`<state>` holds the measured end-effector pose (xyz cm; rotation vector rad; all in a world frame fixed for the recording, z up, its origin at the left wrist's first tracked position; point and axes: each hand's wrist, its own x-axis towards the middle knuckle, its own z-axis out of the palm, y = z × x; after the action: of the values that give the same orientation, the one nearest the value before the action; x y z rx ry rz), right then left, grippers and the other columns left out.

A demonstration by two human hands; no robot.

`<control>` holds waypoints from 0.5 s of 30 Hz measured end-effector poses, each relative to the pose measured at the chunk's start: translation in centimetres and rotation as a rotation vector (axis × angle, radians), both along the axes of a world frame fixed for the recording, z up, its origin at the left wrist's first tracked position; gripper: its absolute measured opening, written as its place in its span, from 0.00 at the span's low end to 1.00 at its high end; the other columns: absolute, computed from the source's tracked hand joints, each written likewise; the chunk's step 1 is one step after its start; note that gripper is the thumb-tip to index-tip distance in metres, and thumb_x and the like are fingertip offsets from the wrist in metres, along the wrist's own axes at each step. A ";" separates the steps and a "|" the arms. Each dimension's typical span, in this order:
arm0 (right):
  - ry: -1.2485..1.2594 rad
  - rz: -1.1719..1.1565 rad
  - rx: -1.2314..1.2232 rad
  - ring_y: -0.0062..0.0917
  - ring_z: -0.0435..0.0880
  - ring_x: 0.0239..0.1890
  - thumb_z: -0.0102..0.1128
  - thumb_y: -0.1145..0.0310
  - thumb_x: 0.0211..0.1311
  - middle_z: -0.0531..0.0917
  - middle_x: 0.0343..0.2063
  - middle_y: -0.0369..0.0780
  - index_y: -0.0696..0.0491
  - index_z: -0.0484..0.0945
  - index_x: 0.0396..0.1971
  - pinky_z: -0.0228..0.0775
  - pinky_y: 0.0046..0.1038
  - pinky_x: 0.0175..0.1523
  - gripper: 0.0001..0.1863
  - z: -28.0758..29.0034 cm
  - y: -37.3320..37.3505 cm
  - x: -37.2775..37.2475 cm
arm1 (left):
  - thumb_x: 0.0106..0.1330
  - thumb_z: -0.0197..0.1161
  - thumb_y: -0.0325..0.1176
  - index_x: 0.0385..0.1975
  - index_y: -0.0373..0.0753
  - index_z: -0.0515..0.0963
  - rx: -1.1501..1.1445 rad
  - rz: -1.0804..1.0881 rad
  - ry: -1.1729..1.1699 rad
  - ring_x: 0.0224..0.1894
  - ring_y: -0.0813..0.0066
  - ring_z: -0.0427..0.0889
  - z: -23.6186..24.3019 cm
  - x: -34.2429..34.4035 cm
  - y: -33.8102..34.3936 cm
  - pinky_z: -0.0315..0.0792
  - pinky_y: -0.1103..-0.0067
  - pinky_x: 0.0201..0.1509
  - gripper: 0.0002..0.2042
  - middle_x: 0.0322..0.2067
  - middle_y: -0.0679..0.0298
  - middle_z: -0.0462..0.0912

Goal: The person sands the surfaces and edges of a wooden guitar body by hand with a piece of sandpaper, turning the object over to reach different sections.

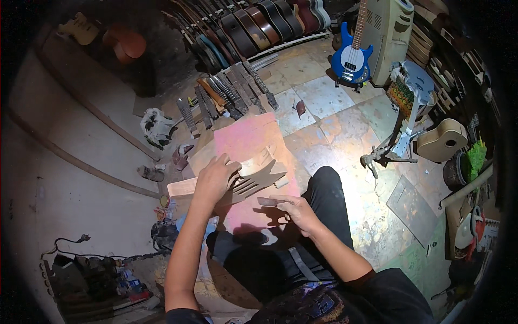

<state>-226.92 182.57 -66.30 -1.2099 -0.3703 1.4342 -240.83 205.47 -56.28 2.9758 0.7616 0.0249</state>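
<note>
A pale wooden guitar part [261,177] with several slots and a notched, pointed end lies across a pink sheet [243,135] on the floor in front of me. My left hand [217,175] is closed over its upper edge, hiding part of the wood. Just right of it, my right hand [300,215] pinches a small flat brown piece [267,202] that looks like folded sandpaper, apart from the wood. A small pale block [281,183] sits by the notched end.
Several guitar necks [226,92] lie in a row beyond the sheet. Further back stands a rack of guitars [264,27]. A blue bass [352,56] and a metal stand [386,154] are to the right. A crumpled plastic bag [156,127] and a bottle [150,173] are at left.
</note>
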 end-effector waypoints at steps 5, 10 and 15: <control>-0.059 -0.089 0.065 0.21 0.85 0.32 0.56 0.70 0.72 0.86 0.36 0.39 0.59 0.80 0.60 0.80 0.21 0.37 0.20 -1.6 -0.8 0.7 | 0.63 0.67 0.35 0.44 0.46 0.82 0.004 -0.001 -0.030 0.48 0.49 0.79 -0.2 -0.2 -0.4 0.76 0.59 0.49 0.10 0.41 0.57 0.79; 0.189 -0.242 -0.010 0.18 0.83 0.33 0.63 0.73 0.68 0.86 0.34 0.40 0.61 0.80 0.49 0.76 0.20 0.39 0.12 0.0 -1.6 1.8 | 0.63 0.67 0.35 0.46 0.46 0.81 -0.003 -0.009 -0.017 0.48 0.49 0.79 -0.3 -0.4 -0.3 0.75 0.59 0.50 0.12 0.41 0.56 0.78; 0.196 -0.278 0.000 0.20 0.84 0.32 0.67 0.72 0.65 0.85 0.31 0.40 0.57 0.77 0.39 0.78 0.20 0.38 0.08 -0.7 -1.8 2.1 | 0.62 0.68 0.34 0.48 0.45 0.80 -0.021 -0.037 0.019 0.49 0.48 0.79 -0.3 -0.1 0.4 0.75 0.59 0.50 0.14 0.41 0.55 0.78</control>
<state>-224.82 180.72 -67.02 -1.0635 -0.0632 1.2953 -240.95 205.90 -56.54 2.9731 0.7044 -0.0136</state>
